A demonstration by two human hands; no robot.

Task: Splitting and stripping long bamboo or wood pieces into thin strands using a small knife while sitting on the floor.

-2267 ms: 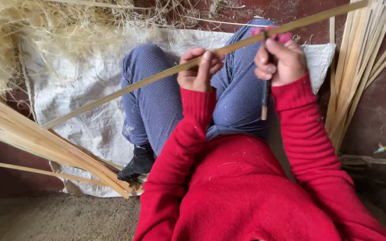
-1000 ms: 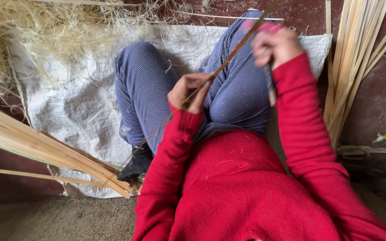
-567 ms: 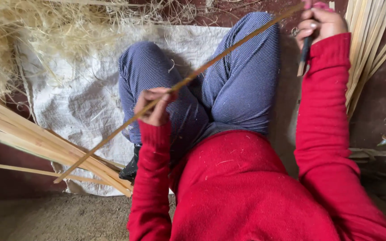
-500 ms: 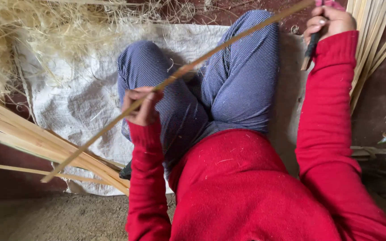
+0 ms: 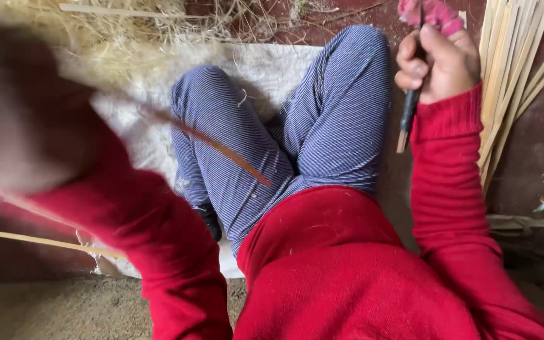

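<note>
While the person is sitting on a white woven sack (image 5: 266, 69) with knees bent, the right hand (image 5: 439, 60) is closing around a dark-handled knife (image 5: 408, 110), holding it upright just beside the right knee. The left hand (image 5: 14, 135) is showing only as a blur far to the left of the knees, so its grip cannot be told. A thin bamboo strip (image 5: 218, 146) is slanting across the left thigh, blurred too. A bundle of split bamboo slats (image 5: 511, 75) is lying beyond the knife hand, and dry shavings (image 5: 114, 38) are piling above the sack.
</note>
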